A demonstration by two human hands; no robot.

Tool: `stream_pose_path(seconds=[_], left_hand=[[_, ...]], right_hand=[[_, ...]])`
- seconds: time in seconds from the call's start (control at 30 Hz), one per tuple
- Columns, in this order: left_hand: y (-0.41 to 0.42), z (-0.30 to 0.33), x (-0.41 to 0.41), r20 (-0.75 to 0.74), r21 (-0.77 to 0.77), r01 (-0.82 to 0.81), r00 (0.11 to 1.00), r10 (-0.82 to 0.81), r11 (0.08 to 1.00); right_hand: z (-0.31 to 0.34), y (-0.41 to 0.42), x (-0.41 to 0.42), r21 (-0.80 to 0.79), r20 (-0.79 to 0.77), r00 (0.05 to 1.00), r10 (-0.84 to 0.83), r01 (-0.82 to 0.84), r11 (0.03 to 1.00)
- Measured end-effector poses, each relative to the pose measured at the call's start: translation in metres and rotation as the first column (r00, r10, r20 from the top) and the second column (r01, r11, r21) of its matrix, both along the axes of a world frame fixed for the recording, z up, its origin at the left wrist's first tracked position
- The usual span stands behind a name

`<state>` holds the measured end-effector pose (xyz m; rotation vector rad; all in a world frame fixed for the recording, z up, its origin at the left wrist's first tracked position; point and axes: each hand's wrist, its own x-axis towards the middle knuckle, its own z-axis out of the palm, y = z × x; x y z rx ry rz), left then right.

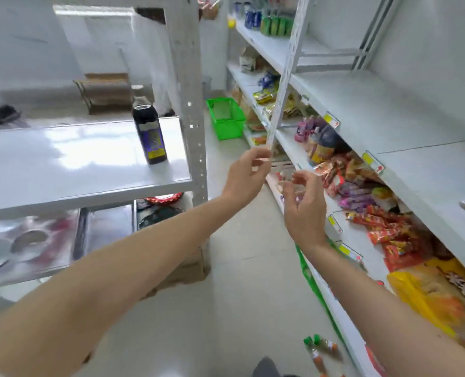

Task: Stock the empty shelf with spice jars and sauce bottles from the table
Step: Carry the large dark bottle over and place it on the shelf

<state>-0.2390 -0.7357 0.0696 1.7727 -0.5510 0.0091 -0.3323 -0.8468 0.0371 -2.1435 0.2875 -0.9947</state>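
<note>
The dark sauce bottle (149, 133) on the shelf (84, 170) has an unreadable purple label. Left hand (246, 175) seemingly pinches something small; right hand (304, 205) hangs loosely curled, holding nothing.

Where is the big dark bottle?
The dark sauce bottle stands upright on the white shelf at the left of the head view, near that shelf's right post.

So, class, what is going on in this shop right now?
A person stands between two shelf units with both arms out. The left hand pinches something thin and pale; what it is cannot be told. The right hand hovers beside it, fingers curled, holding nothing. One dark sauce bottle stands upright on the white shelf at left.
</note>
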Motion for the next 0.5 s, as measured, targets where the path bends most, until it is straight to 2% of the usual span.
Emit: stream_pose_path(seconds=[0.23,0.5], left_hand=[[0.14,-0.014,0.04,-0.042,0.033,-0.13,0.99,0.131,0.991],[0.23,-0.023,0.101,-0.047,0.069,-0.29,0.955,0.294,0.954]], right_hand=[[-0.001,0.124,0.057,0.038,-0.033,0.992,0.123,-0.121,0.992],[0.004,0.194,0.145,0.015,-0.049,0.97,0.238,-0.237,0.971]])
